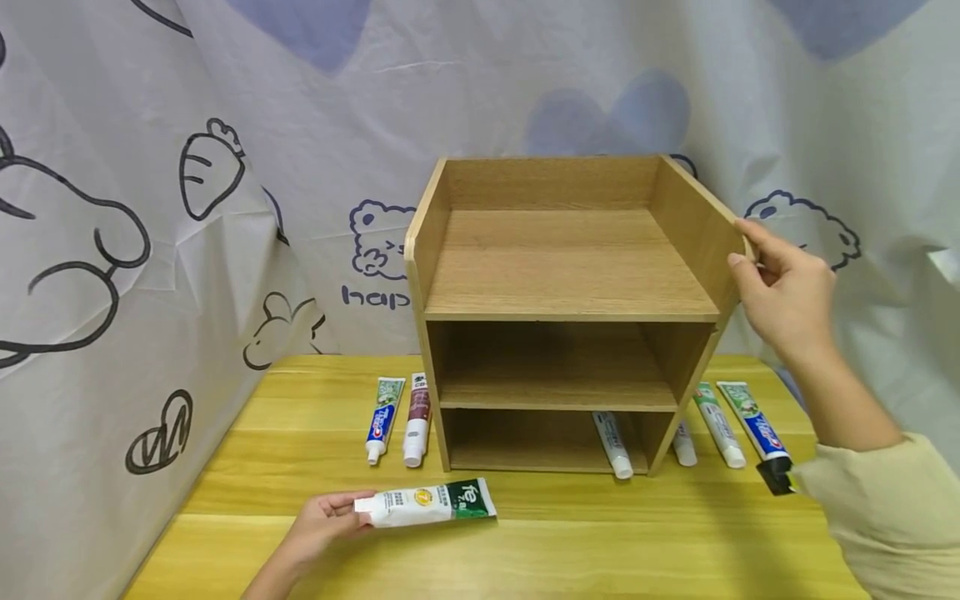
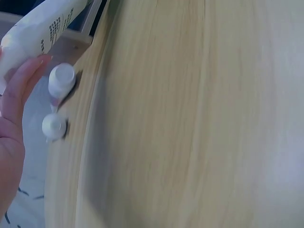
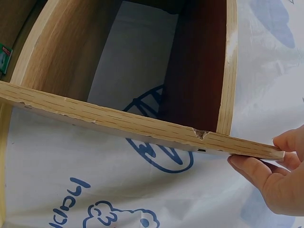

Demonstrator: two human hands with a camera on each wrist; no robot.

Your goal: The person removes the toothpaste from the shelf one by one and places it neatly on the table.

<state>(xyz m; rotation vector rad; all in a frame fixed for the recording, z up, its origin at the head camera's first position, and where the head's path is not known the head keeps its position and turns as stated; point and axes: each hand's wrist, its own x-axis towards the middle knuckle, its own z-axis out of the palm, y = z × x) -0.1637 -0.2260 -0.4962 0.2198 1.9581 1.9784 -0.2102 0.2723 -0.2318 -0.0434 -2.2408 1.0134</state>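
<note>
A white and green toothpaste tube [image 1: 412, 506] is held by its cap end in my left hand [image 1: 322, 525], over the front of the table, its green end pointing right. In the left wrist view, the fingers lie against the white tube [image 2: 40, 31]. My right hand [image 1: 791, 292] pinches the upper front edge of the right side panel of a wooden shelf [image 1: 570, 258]. The right wrist view shows thumb and fingers on either side of that panel [image 3: 256, 148]. Another white toothpaste tube [image 1: 613, 446] lies in the bottom compartment, cap toward me.
Left of the shelf lie a blue-green tube [image 1: 385, 419] and a maroon-white tube [image 1: 417, 421]. On the right are a partly hidden white tube [image 1: 683, 446], a green-white tube [image 1: 720, 425] and a blue-green tube [image 1: 757, 425] with a black cap. A printed curtain [image 1: 480, 75] hangs behind.
</note>
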